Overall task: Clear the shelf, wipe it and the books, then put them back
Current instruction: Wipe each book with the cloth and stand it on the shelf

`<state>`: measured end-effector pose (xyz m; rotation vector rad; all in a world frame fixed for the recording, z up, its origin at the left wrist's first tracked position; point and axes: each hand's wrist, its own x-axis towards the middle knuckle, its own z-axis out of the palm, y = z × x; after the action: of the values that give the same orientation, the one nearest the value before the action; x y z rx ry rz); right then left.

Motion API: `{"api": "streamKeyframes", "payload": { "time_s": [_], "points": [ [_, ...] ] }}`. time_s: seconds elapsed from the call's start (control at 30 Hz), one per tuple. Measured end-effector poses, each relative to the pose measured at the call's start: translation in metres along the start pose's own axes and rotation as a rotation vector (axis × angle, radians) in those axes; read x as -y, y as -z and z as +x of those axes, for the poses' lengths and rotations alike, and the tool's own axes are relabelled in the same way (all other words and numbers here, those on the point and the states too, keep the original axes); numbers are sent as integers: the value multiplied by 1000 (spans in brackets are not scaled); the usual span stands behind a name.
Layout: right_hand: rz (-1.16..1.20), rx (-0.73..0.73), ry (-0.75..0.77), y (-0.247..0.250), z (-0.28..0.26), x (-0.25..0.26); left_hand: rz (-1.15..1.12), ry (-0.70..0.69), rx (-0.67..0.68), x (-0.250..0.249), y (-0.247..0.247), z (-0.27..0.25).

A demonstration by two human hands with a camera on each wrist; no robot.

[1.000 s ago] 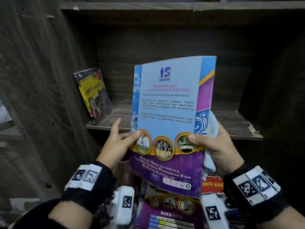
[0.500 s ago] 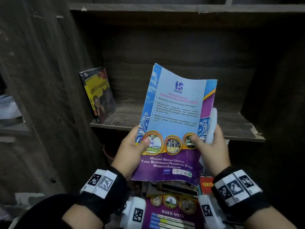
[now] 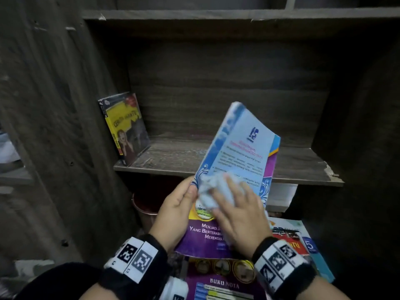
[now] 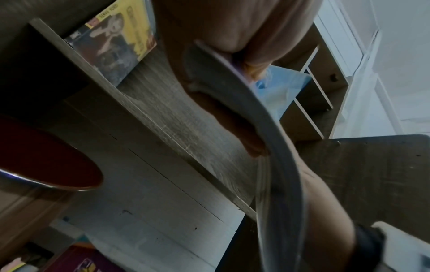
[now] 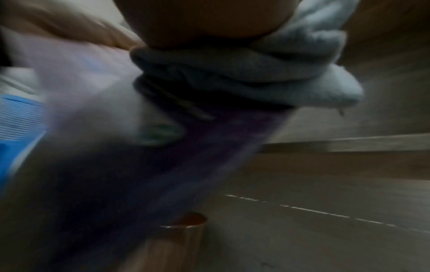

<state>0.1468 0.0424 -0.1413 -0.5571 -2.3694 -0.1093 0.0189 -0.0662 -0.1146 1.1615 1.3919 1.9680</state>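
Both hands work the upright, left-tilted booklet [image 3: 238, 152]: left hand [image 3: 175, 211] grips, right hand [image 3: 240, 215] presses cloth [image 3: 213, 191].

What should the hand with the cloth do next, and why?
Probably slide the cloth up the booklet toward its top edge. The right hand presses it on the cover's middle, so the upper blue part looks unwiped, while the left hand steadies the booklet's left edge.
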Motion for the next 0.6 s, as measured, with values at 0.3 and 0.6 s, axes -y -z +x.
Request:
{"api": "streamKeyframes", "payload": {
  "time_s": [0.3,0.6],
  "points": [
    [235,-11,-497,11,12,0,69,12,181,9,-10,-11],
    [197,-176,-824,12,33,-58,21,69,259,3,-7,-17]
  ]
}}
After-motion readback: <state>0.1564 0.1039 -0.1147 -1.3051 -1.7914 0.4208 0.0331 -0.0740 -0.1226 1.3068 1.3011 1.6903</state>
